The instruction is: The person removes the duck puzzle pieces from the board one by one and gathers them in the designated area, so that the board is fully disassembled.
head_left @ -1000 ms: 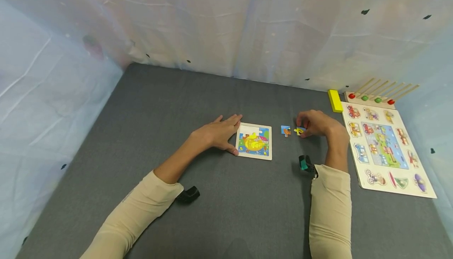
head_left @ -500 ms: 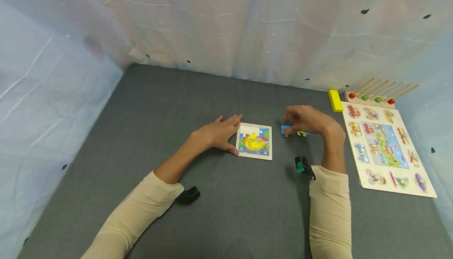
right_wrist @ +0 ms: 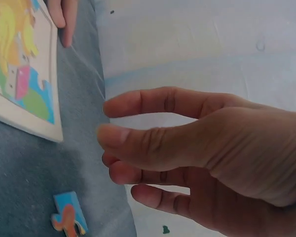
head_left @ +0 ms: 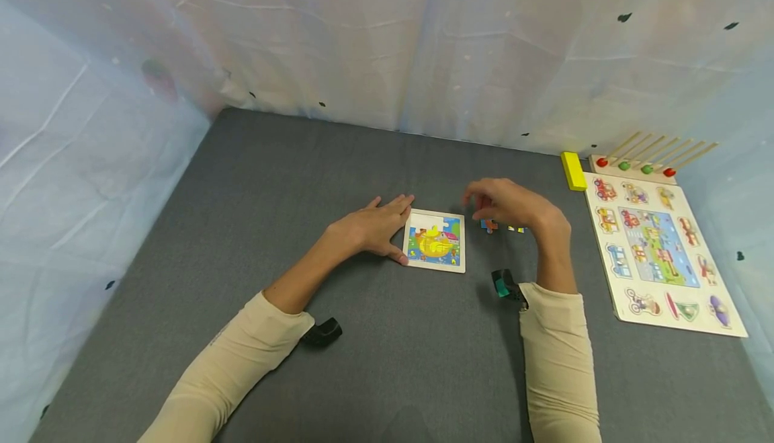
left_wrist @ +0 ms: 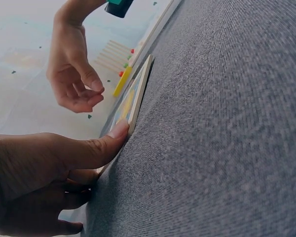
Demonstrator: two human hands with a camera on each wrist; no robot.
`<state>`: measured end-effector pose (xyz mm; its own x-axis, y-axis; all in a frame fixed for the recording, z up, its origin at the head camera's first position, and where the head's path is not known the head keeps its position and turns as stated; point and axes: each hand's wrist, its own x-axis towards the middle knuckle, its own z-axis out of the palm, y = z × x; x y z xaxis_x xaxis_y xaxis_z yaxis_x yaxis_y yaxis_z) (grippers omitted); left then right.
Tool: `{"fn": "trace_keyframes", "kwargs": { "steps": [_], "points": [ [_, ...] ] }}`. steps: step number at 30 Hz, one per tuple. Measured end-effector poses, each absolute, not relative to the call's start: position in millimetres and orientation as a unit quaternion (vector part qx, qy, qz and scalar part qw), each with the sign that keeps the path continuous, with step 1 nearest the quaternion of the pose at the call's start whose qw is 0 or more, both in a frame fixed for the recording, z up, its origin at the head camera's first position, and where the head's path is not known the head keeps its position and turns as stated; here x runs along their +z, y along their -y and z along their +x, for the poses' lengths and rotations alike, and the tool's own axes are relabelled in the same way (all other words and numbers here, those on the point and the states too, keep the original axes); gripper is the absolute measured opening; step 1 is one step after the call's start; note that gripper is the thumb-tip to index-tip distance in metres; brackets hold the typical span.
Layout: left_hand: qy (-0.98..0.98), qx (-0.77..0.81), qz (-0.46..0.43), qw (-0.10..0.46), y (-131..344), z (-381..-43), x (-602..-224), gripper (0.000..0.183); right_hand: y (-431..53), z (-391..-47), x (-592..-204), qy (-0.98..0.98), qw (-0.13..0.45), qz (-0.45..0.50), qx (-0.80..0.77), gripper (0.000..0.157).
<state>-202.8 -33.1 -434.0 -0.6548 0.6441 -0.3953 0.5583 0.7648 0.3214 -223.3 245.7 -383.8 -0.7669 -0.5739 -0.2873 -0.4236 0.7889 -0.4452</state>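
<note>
On the dark grey, fabric-like tabletop (head_left: pixel 375 382) we see, furthest left, the left hand (head_left: pixel 370 229), spread fairly wide, thumb and fingers touching the left edge of a square, pale wooden puzzle frame (head_left: pixel 434 268). Inside the frame sits a mostly yellow picture, with a bare pale gap (head_left: pixel 424 220) at its far left corner, longer from side to side. Just right of the frame lies a small blue-and-orange jigsaw piece (right_wrist: pixel 69 213); its long axis we cannot settle. The right hand (head_left: pixel 509 202) hangs over it, fingers loosely bent, thumb narrowly spaced from the fingertips; we see nothing held there. Beyond that piece, a small yellow-and-black jigsaw piece (head_left: pixel 520 230) shows partly beneath the same hand. The key relation, we judge, is that both loose pieces lie below the nearer right hand, while the gap is leftward, across the frame, beside the left hand. Well right of the frame, we find a yellow rectangular block (head_left: pixel 573 171) and a large, pale wooden vehicle board (head_left: pixel 613 275).
</note>
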Motion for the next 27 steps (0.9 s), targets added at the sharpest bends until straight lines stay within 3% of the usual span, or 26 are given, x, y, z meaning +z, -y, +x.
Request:
{"fn": "trace_keyframes", "kwargs": {
  "steps": [11,17,27],
  "points": [
    [-0.905,0.078,0.331,0.254,33,-205,-435,0.11,-217,-225,-400,-0.907,0.271,-0.287,-0.149,0.041],
    [-0.905,0.078,0.331,0.256,32,-205,-434,0.11,-205,-225,-406,-0.921,0.26,-0.27,-0.105,0.035],
    [-0.905,0.071,0.33,0.26,33,-205,-434,0.11,-200,-225,-409,-0.93,0.247,-0.26,-0.082,0.037]
  ]
}}
